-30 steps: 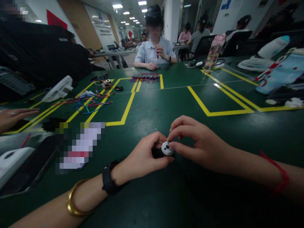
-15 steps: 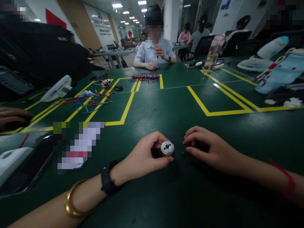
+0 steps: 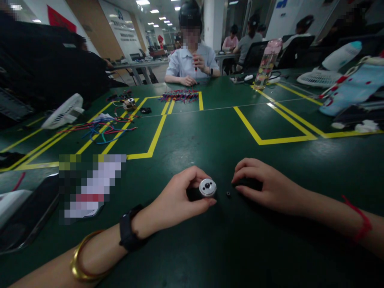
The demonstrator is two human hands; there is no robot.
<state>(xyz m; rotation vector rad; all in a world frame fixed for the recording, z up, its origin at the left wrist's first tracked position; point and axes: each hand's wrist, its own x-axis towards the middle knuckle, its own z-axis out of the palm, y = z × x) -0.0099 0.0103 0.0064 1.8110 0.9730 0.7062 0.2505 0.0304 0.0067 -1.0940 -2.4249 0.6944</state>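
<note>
My left hand (image 3: 183, 190) is closed round a small round silver motor (image 3: 207, 187), gripping its sides between thumb and fingers. The motor's flat end, with a dark centre and small holes, faces up toward me. On the green table (image 3: 186, 248) just right of the motor lies a tiny black ring-like part (image 3: 228, 194). Close to that part is my right hand (image 3: 264, 180), resting with curved fingers and the thumb apart from them. I see nothing in its grasp, though the underside of the palm is in shadow.
Loose coloured wires (image 3: 109, 130), a white fan (image 3: 64, 114) and a phone (image 3: 33, 212) lie to the left. Across the table a person (image 3: 192, 60) holds a screwdriver near a wire bundle (image 3: 180, 96). A bottle (image 3: 267, 64) and blue bag (image 3: 352, 90) stand right.
The view has shifted slightly, so most things sit further left. My right fingertips are a little farther from the tiny black part. A hand at the left edge has gone from view.
</note>
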